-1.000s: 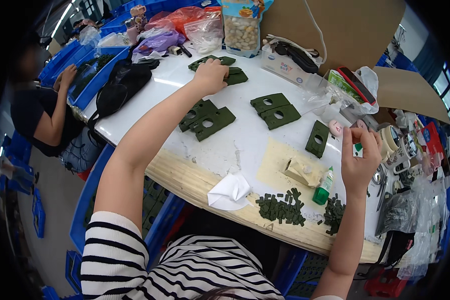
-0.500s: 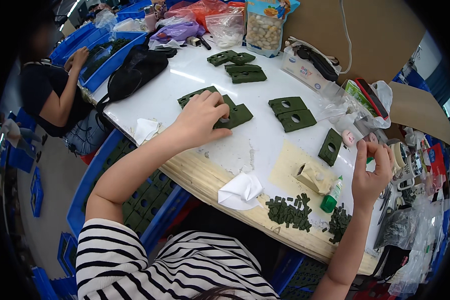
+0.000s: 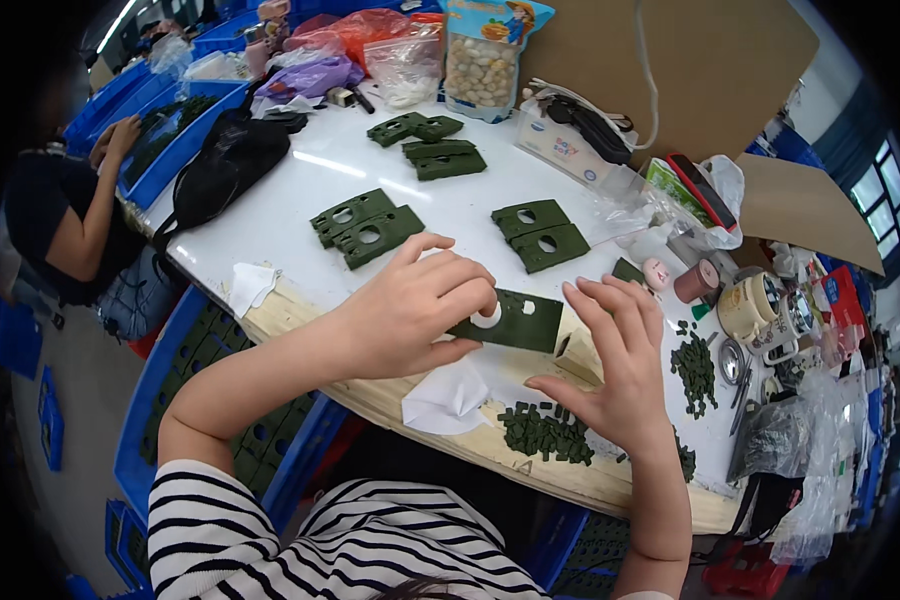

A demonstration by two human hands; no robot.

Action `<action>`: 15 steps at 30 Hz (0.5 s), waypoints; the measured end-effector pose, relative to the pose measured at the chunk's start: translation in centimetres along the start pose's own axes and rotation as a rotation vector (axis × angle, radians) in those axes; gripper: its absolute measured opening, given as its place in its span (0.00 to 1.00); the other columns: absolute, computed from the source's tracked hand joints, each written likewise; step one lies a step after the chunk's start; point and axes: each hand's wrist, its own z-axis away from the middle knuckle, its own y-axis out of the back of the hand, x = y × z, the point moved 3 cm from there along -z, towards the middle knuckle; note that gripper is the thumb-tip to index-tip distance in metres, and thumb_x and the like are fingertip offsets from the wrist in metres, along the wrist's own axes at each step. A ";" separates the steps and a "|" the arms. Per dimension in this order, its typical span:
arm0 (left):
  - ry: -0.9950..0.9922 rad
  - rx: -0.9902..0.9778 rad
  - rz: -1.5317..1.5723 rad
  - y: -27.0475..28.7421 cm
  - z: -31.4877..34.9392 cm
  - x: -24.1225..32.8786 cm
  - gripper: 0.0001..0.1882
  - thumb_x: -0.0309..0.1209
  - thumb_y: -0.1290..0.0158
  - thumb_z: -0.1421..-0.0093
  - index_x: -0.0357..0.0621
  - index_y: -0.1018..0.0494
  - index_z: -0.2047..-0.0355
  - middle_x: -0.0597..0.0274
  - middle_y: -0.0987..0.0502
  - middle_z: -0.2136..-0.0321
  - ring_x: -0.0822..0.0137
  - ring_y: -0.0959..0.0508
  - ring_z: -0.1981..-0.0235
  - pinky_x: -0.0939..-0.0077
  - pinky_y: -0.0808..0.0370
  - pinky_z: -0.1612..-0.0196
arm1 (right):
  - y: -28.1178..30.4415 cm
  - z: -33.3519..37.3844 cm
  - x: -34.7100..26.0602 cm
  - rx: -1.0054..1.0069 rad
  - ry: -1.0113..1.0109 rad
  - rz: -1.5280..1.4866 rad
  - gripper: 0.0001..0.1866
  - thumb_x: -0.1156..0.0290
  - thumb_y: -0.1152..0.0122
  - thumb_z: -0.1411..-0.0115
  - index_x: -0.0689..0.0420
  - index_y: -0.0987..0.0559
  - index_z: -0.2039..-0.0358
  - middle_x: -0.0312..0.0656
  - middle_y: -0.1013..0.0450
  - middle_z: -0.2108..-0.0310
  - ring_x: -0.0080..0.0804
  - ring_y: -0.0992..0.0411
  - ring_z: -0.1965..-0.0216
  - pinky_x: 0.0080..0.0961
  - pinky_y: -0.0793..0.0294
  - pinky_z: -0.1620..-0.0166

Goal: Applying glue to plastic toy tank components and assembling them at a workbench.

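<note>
My left hand (image 3: 410, 312) grips a dark green flat plate with holes (image 3: 532, 322) by its left end, fingers on top and thumb below. At the plate's right end, my right hand (image 3: 618, 365) has its fingers spread and appears not to grip it. Under and beside the plate's right end sits a cream block (image 3: 577, 356). Farther off lie pairs of similar green plates, one pair at the left (image 3: 368, 230) and another pair (image 3: 542, 238) beyond the held plate. A pile of small green strips (image 3: 547, 434) lies near the front edge, below a white cloth (image 3: 444, 400).
More plates (image 3: 444, 159) lie at the back. A black bag (image 3: 232, 165) and a blue bin (image 3: 185, 140) stand at the far left, where a person (image 3: 70, 220) works. At the right are a second strip pile (image 3: 692, 370), a mug (image 3: 748, 308) and plastic bags.
My left hand has lifted a green plate from the left group and brought it nearer and to the right. My right hand has come left toward it, fingers spreading. The view has shifted.
</note>
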 end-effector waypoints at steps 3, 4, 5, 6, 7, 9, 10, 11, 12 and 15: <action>-0.096 0.040 0.132 0.6 -2.5 0.8 0.22 0.29 0.34 0.55 0.45 0.32 0.62 0.57 0.26 0.58 0.60 0.26 0.54 0.52 0.38 0.42 | 0.2 0.2 1.5 0.007 0.052 0.015 0.34 0.59 0.24 0.63 0.57 0.24 0.53 0.41 0.29 0.58 0.41 0.34 0.51 0.46 0.42 0.42; -0.110 0.097 0.197 0.7 -3.5 0.6 0.24 0.29 0.34 0.56 0.45 0.33 0.60 0.58 0.27 0.57 0.60 0.26 0.53 0.54 0.38 0.42 | 0.9 0.3 2.0 0.064 0.013 -0.014 0.33 0.60 0.24 0.63 0.57 0.24 0.55 0.41 0.29 0.59 0.41 0.34 0.53 0.45 0.41 0.42; -0.122 0.150 0.266 0.4 -4.4 0.2 0.26 0.29 0.34 0.56 0.45 0.34 0.58 0.58 0.27 0.57 0.60 0.27 0.52 0.55 0.39 0.41 | 1.5 0.3 2.5 0.123 -0.025 -0.041 0.31 0.61 0.24 0.62 0.57 0.23 0.56 0.41 0.28 0.61 0.41 0.33 0.54 0.44 0.40 0.43; -0.101 0.282 0.474 0.6 -5.0 -0.4 0.38 0.29 0.30 0.58 0.44 0.38 0.48 0.55 0.30 0.52 0.59 0.29 0.48 0.58 0.39 0.39 | 2.3 0.0 2.8 0.195 -0.018 -0.063 0.30 0.62 0.24 0.62 0.57 0.23 0.57 0.41 0.28 0.63 0.41 0.33 0.57 0.41 0.38 0.46; -0.064 0.300 0.468 0.7 -5.8 -1.1 0.49 0.30 0.29 0.59 0.43 0.46 0.40 0.54 0.34 0.47 0.59 0.32 0.45 0.62 0.38 0.39 | 2.5 0.0 3.4 0.271 -0.036 -0.127 0.29 0.63 0.23 0.61 0.59 0.23 0.57 0.41 0.28 0.64 0.41 0.33 0.59 0.38 0.37 0.50; 0.093 0.214 0.918 -1.1 -6.6 -2.6 0.55 0.30 0.28 0.60 0.41 0.52 0.37 0.55 0.36 0.44 0.61 0.35 0.42 0.63 0.37 0.39 | 2.9 0.0 4.2 0.353 -0.084 -0.187 0.29 0.64 0.24 0.60 0.60 0.24 0.58 0.43 0.28 0.66 0.42 0.33 0.61 0.36 0.37 0.52; 0.161 0.129 1.177 -2.5 -7.0 -2.2 0.57 0.28 0.28 0.59 0.43 0.55 0.36 0.53 0.37 0.44 0.60 0.35 0.42 0.61 0.36 0.39 | 2.7 0.2 4.5 0.349 -0.133 -0.233 0.28 0.63 0.24 0.60 0.61 0.24 0.59 0.44 0.28 0.66 0.42 0.33 0.62 0.35 0.37 0.52; 0.183 0.091 1.356 -4.0 -6.7 -1.8 0.55 0.28 0.29 0.57 0.43 0.54 0.36 0.53 0.37 0.44 0.60 0.34 0.42 0.59 0.36 0.39 | 2.4 0.3 4.5 0.338 -0.156 -0.272 0.28 0.62 0.24 0.59 0.61 0.24 0.59 0.44 0.28 0.66 0.42 0.33 0.62 0.36 0.37 0.52; 0.250 0.042 1.478 -5.2 -6.3 -1.4 0.54 0.28 0.30 0.56 0.43 0.54 0.36 0.53 0.37 0.44 0.60 0.34 0.42 0.59 0.34 0.40 | 2.1 0.4 4.3 0.301 -0.149 -0.274 0.28 0.61 0.25 0.59 0.60 0.24 0.59 0.43 0.28 0.66 0.41 0.33 0.61 0.36 0.37 0.52; 0.395 -0.022 1.639 -7.4 -4.6 -0.7 0.47 0.31 0.32 0.52 0.42 0.49 0.38 0.54 0.37 0.44 0.61 0.33 0.43 0.59 0.31 0.42 | 0.9 0.9 3.5 0.200 -0.078 -0.208 0.29 0.58 0.25 0.58 0.58 0.24 0.58 0.43 0.29 0.64 0.41 0.34 0.60 0.37 0.37 0.51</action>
